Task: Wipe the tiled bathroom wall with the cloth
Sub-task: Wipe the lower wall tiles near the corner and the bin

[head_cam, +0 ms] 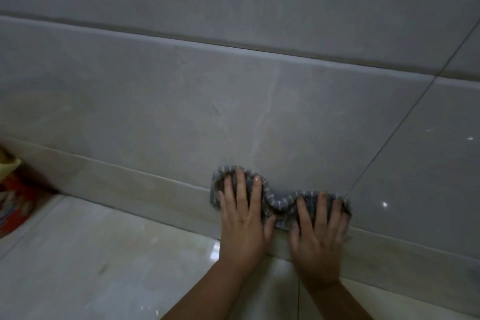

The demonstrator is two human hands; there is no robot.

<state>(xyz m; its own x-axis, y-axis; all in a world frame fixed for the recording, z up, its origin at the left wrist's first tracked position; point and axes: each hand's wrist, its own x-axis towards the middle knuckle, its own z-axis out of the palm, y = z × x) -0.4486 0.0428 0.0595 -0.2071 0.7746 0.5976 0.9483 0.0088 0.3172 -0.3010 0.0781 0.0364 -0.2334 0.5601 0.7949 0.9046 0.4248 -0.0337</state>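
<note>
Fingers (pixel 240 184) of left hand (pixel 242 218): straight, spread apart, pressed flat on cloth (pixel 283 201); thumb angled toward right hand (pixel 318 231). Fingers (pixel 302 212) of right hand: likewise straight and spread, flat on cloth, outline blurred, fingertips close to upper hem.

Cloth: grey-blue, pale stripes along wavy hem, bunched into two lobes, one under each hand, with narrow waist between. Held against wall (pixel 181 99) directly above skirting band (pixel 130 179), lower edge reaching upper edge of band.

Heels of both palms laid across skirting band. Wrists and forearms below band, over floor (pixel 104 254).

Wall above skirting band: large grey glossy tiles, faint pale veining rising from band behind left lobe of cloth. Slanted grout line (pixel 405 122) meeting skirting band just right of right hand. Horizontal tile joint (pixel 233 45) well above skirting band, running full width of view.

Floor below skirting band: pale glossy tiles, bright reflection just beside left wrist.

Red and yellow item (pixel 13 202) at far left end of skirting band, cut off by frame edge, kind not identifiable.
</note>
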